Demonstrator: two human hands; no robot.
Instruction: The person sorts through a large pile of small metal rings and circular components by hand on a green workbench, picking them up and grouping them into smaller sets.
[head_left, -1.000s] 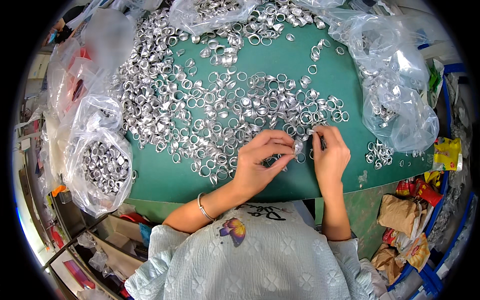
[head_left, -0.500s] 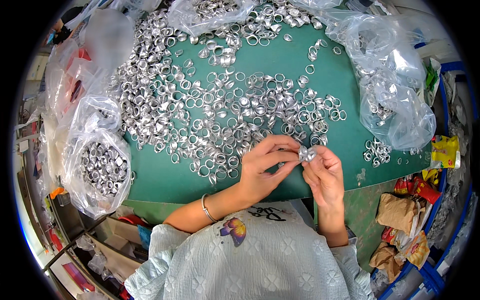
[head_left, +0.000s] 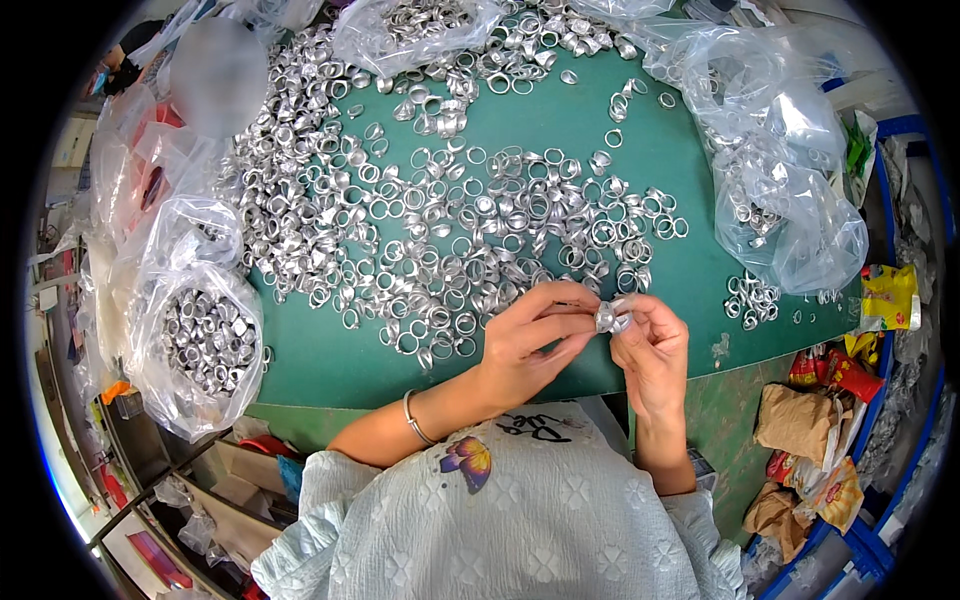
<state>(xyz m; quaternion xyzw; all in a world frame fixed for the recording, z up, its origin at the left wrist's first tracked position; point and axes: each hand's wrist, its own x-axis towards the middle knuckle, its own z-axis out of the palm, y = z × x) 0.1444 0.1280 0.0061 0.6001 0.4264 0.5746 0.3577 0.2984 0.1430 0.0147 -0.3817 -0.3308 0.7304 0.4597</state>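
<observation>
Both hands meet just above the near edge of the green counter [head_left: 640, 200], right of its middle, pinching one small silver ring [head_left: 607, 318] between them. The left hand [head_left: 535, 340] comes in from the left with its fingers [head_left: 560, 300] curled over and closed on the ring's left side; the right hand [head_left: 655, 350] stands upright beside it, its fingers [head_left: 645, 305] closed on the ring's right side. The ring is too small and too covered to tell which way its opening faces or how its axis runs. Loose rings [head_left: 450, 240] like it lie strewn over the counter from the far left corner to the middle, far too many to count, and a small separate cluster [head_left: 750, 298] sits near the right edge. Four clear plastic bags hold more rings: one [head_left: 205, 340] hanging off the left edge, one [head_left: 420, 25] at the far edge, and two [head_left: 790, 215] overlapping at the right edge. A thin bangle [head_left: 413, 420] circles the left wrist.
</observation>
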